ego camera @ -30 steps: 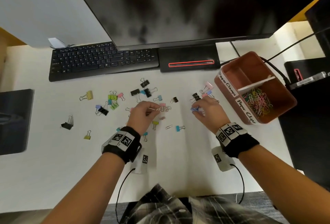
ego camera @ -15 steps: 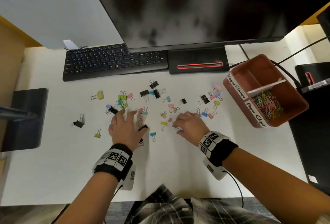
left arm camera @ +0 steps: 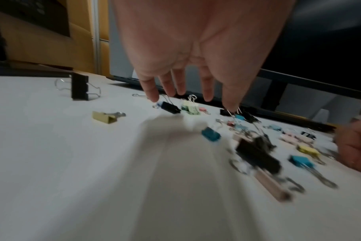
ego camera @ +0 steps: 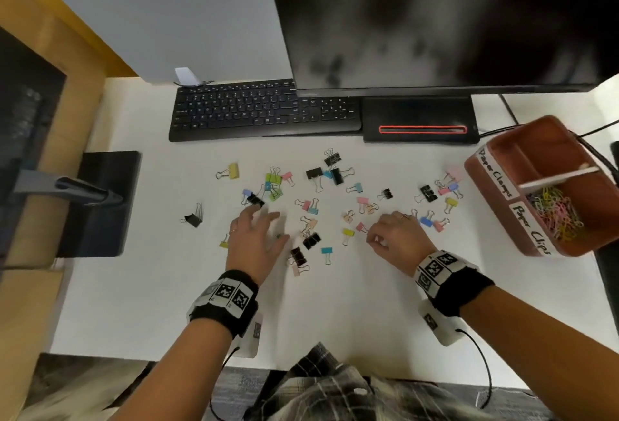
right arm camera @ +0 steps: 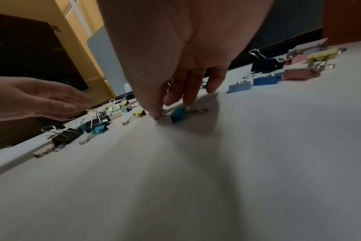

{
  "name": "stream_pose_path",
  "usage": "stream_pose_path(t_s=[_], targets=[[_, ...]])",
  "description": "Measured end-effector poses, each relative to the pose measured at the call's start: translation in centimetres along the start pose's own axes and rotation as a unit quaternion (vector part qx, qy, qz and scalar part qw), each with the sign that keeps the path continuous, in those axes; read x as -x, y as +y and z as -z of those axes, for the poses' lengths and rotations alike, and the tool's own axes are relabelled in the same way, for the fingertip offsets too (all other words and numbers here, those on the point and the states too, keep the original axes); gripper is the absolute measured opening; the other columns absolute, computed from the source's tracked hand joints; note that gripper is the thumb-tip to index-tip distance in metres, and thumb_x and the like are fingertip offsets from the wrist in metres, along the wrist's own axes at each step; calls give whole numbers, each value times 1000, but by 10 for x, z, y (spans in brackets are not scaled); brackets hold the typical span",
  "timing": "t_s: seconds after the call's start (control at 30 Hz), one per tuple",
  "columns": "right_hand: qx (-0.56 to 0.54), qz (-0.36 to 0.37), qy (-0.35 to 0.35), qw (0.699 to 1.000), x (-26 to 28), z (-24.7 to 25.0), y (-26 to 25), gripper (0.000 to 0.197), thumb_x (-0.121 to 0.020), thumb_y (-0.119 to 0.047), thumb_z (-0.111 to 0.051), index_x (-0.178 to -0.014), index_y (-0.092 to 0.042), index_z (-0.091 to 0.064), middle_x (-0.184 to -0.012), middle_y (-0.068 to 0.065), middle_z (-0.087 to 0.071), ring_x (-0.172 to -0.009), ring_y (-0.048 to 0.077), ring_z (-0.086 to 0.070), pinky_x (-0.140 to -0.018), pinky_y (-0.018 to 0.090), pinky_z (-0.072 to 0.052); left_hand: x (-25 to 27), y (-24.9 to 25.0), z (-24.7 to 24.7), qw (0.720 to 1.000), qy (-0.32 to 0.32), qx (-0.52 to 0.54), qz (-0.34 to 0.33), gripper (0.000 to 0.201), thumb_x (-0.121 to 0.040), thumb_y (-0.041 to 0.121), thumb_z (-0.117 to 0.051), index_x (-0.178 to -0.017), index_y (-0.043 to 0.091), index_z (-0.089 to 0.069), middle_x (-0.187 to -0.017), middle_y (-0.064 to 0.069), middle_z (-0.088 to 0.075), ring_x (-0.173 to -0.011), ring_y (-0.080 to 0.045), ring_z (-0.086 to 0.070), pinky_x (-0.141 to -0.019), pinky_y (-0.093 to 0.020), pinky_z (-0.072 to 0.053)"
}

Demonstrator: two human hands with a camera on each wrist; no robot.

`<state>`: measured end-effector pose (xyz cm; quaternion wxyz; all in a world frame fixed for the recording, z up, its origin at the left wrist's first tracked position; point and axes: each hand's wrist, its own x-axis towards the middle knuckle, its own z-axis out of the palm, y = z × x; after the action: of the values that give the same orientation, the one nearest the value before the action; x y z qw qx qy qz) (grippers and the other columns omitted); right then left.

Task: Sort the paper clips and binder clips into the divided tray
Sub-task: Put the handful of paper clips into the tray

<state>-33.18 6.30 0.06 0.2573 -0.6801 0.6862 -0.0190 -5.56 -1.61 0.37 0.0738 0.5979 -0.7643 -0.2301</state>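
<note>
Several coloured and black binder clips [ego camera: 311,206] lie scattered across the white desk. My left hand [ego camera: 268,226] hovers just over the left part of the scatter with fingers straight and spread [left arm camera: 185,94], holding nothing. My right hand [ego camera: 376,239] is down at the desk near the middle. Its thumb tip rests on the surface and its fingers reach over a teal binder clip [right arm camera: 178,115] without closing round it. The brown divided tray [ego camera: 495,179] stands at the right. Its near compartment holds coloured paper clips [ego camera: 556,216], and its far one shows a bare floor.
A black keyboard [ego camera: 264,110] and the monitor's base [ego camera: 418,119] line the back of the desk under a large dark screen [ego camera: 435,18]. A black pad [ego camera: 100,202] lies at the left edge. Cables [ego camera: 596,159] run behind the tray.
Both hands have come back toward me from the far clips. The left hand's pinch has opened to spread fingers. The right hand slid left from the clips near the tray to the teal clip.
</note>
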Motion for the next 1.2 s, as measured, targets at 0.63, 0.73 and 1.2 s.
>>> stream_pose_path(t_s=[0.63,0.73,1.2], targets=[[-111,-14,38,993,-53,28,-54,11,-95,-24,-46,-89,-19,-54,-157,3,-17,-147,25,-5,-120,48,-7,-36,-55,45,979,24,-61,190,59,-89,48,-48,-141,25,-30,-156,-13,-8,-143,-37,-2,-114,-57,-8],[-97,9,13,995,-83,35,-72,13,-96,-26,-43,-87,-22,-53,-157,1,-17,-147,25,-3,-119,51,-5,-40,-77,38,977,-41,3,208,70,-88,49,-50,-144,14,-25,-152,-19,-18,-140,-37,-16,-116,-51,-18],[-36,-53,-69,996,-36,23,-42,13,-94,-36,-43,-85,-31,-50,-159,-5,-5,-146,30,7,-115,59,2,-54,-8,17,983,-136,-66,-109,63,-90,53,-41,-144,39,-13,-158,4,7,-145,-26,7,-116,-57,-7]])
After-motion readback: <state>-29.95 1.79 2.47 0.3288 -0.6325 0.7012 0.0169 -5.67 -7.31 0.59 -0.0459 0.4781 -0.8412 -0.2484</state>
